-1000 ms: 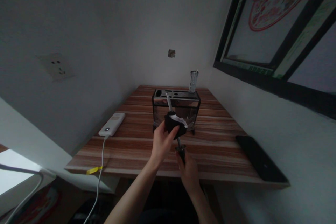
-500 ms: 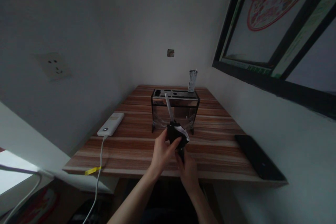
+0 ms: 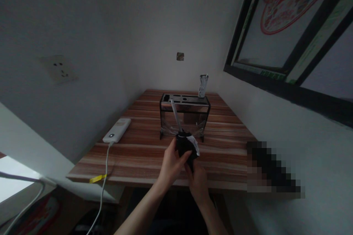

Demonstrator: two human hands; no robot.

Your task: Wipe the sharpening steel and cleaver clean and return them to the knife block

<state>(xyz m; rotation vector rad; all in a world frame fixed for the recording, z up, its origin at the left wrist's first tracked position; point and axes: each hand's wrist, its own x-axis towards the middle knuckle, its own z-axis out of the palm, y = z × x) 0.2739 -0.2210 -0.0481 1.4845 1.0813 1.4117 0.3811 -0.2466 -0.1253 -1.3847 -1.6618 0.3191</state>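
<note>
My left hand [image 3: 169, 163] is closed around a crumpled black wrap [image 3: 185, 145] with a whitish patch on its right side; I cannot tell if it is cloth or plastic. Out of its top rises a long, narrow grey blade [image 3: 175, 114], tilted to the left. Just below, my right hand [image 3: 199, 180] grips a dark handle [image 3: 191, 164], which seems to belong to the same blade, though the joint is hidden. Behind them stands a knife rack [image 3: 184, 99] with a slotted top and clear sides. A plastic-wrapped item [image 3: 203, 86] stands upright at its right end.
On the wood-grain table [image 3: 226, 154], a white power bank [image 3: 117, 130] lies at the left, its white cable [image 3: 106, 165] hanging over the front edge past a yellow strip [image 3: 97, 179]. A pixelated dark object [image 3: 273, 167] is at the right. Walls close in both sides.
The blade tilts slightly more to the left, and the black wrap has turned a little and sits slightly lower. Both hands keep their hold. The view has shifted very slightly.
</note>
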